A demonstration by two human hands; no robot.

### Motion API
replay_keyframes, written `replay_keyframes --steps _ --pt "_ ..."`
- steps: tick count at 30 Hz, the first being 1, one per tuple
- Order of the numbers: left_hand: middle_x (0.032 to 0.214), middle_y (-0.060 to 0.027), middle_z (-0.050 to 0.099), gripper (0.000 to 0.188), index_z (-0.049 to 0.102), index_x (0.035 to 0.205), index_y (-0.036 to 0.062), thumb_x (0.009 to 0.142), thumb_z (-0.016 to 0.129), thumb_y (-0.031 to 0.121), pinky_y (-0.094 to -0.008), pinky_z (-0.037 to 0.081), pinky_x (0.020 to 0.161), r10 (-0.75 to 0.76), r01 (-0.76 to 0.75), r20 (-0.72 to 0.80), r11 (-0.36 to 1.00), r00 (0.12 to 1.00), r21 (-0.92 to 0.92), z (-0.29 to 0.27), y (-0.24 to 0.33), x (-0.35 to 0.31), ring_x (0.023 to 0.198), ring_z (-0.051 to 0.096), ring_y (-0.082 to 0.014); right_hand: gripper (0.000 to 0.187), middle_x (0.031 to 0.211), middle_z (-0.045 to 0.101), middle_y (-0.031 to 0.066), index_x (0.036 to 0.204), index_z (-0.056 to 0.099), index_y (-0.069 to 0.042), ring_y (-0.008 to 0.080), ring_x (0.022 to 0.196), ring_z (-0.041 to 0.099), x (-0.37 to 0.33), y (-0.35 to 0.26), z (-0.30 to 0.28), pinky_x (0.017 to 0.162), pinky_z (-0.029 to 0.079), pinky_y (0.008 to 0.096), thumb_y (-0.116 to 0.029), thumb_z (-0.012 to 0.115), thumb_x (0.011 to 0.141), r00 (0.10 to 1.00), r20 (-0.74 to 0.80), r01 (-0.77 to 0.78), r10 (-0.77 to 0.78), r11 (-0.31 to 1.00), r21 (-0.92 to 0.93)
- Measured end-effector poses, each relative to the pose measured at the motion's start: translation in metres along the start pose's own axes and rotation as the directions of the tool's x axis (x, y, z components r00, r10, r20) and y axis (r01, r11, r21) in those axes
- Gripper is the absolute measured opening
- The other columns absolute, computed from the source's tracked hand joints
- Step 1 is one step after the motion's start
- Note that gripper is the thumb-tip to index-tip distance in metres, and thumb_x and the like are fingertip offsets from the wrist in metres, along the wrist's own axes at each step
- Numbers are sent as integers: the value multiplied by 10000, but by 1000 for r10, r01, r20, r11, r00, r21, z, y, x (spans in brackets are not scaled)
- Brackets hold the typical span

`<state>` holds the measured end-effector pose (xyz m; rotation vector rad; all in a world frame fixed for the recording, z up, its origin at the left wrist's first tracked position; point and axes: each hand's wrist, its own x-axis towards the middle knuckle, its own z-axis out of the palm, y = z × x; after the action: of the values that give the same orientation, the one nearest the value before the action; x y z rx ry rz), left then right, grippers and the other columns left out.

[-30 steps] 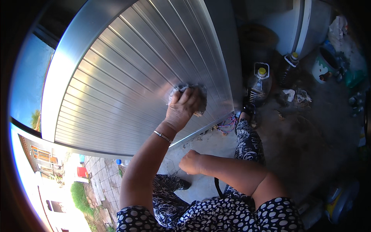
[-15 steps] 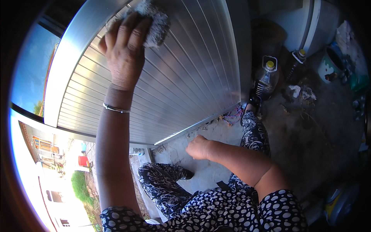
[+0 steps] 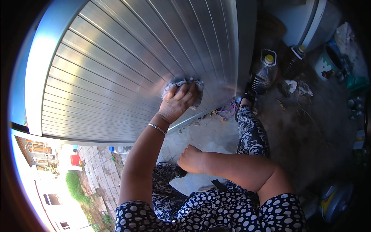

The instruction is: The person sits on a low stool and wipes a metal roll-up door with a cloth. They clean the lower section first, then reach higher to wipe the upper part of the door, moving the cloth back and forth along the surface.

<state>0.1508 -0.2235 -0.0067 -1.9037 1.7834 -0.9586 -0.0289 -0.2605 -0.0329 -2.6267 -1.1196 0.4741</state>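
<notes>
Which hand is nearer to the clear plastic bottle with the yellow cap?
The left hand is slightly nearer. It presses a grey cloth on the ribbed metal door, left of the bottle. The right hand is closed in a fist lower down, near the lap.

Under you is a dusty concrete floor. Take the clear plastic bottle with the yellow cap as your landmark: it stands on that floor. Just right of it stands a dark bottle. Crumpled white scraps lie below and right. Coloured threads lie below and left.
</notes>
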Motion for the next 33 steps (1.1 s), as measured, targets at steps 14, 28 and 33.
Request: replay_keyframes --steps 14,28,33 --pt "1308 7 504 449 594 1213 199 767 560 230 -353 306 1019 50 -7 200 978 978 -209 100 100 -47 1266 398 -192 169 933 703 27 926 714 -134 224 904 655 10 -7 9 745 437 365 -154 603 800 981 194 16 0 997 -81" --pt "1337 41 525 377 613 1154 314 792 626 212 -389 317 983 -351 354 -83 935 933 27 -62 -44 -29 1194 468 -199 195 969 711 111 927 720 -73 261 924 673 10 20 8 803 468 414 -125 588 794 991 64 -113 116 992 -50" --pt "1363 43 519 522 609 1220 324 762 726 103 -368 289 993 -413 505 -388 845 824 173 -136 -135 -26 1236 436 -214 198 967 709 119 927 717 -54 273 926 672 10 19 1 835 464 418 -98 570 801 987 80 -136 138 990 -34"
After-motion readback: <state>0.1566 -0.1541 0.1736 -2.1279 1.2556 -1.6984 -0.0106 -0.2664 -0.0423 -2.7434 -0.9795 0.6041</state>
